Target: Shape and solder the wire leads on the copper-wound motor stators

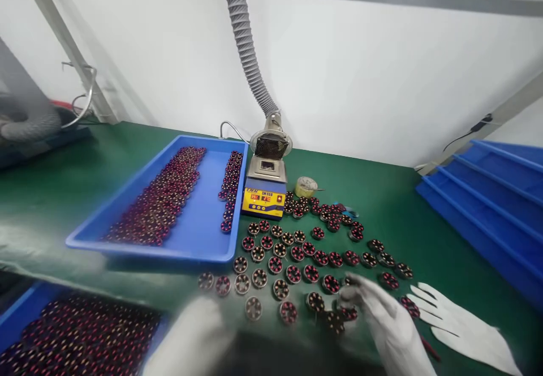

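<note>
My right hand point(388, 319), in a white glove, is over the right front of the green bench with its fingers bent and closed together around a small round motor stator point(348, 280), mostly hidden by the fingertips. Another stator point(348, 312) lies just under those fingers, and a dark one point(334, 322) is blurred beside it. My left hand point(195, 336), also white-gloved, is smeared by motion at the front edge; its fingers cannot be made out. Nearest to it are loose stators point(223, 285) with red or tan coil ends, spread over the bench.
A blue tray point(203, 195) holds rows of stators; another blue bin point(25, 297) full of them sits lower left. Behind stand a yellow-blue solder pot point(263, 198) under a grey hose point(244, 31) and a small tub point(306, 186). At right are a spare glove point(470, 331) and stacked blue trays point(487, 206).
</note>
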Demonstrator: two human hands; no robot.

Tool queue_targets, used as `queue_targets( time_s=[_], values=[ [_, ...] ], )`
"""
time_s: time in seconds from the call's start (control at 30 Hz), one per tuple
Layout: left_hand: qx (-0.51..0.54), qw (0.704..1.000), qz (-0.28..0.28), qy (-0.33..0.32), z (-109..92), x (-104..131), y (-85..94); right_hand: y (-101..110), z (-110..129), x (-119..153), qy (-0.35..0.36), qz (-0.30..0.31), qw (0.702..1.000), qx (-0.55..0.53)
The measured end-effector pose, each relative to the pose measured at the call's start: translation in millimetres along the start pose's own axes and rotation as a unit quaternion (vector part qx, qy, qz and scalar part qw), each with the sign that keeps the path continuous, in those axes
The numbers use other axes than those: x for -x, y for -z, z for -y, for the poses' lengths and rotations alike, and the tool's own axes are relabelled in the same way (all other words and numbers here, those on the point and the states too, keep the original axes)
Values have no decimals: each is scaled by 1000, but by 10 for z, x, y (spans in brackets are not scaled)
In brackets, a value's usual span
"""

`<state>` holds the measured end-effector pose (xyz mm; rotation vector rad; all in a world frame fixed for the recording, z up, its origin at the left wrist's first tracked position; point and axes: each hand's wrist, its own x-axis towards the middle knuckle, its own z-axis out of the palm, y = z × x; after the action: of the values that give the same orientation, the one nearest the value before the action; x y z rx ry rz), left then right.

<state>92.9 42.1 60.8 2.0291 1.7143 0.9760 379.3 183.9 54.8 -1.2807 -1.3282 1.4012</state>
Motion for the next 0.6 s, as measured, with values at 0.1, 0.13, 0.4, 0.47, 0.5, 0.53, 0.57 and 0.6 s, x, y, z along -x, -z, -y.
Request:
queue_targets(
  time_s=[0.1,0.13,0.4,0.47,0.5,0.53,0.57,0.6],
  values=[
    [-77,994,-55,48,220,293,45,-4,-214,463,25,-88,996,-15],
    [-78,994,-58,51,287,362,29,-39,-242,541,46,-119,991,-33],
    [-91,988,-95,76,541,595,-221,-573,-39,584,56,-80,984,-149],
    [-103,987,-103,64,527,605,-246,-700,-4,569,64,-49,978,-192],
    [-110,987,-106,56,513,600,-251,-752,6,566,69,-32,974,-212],
    [-116,986,-108,46,498,588,-253,-791,11,562,72,-17,971,-225],
    [-121,986,-110,37,485,569,-252,-814,14,559,72,-11,971,-227],
    [-125,985,-113,28,476,545,-252,-818,16,553,67,-14,974,-215]
  ],
)
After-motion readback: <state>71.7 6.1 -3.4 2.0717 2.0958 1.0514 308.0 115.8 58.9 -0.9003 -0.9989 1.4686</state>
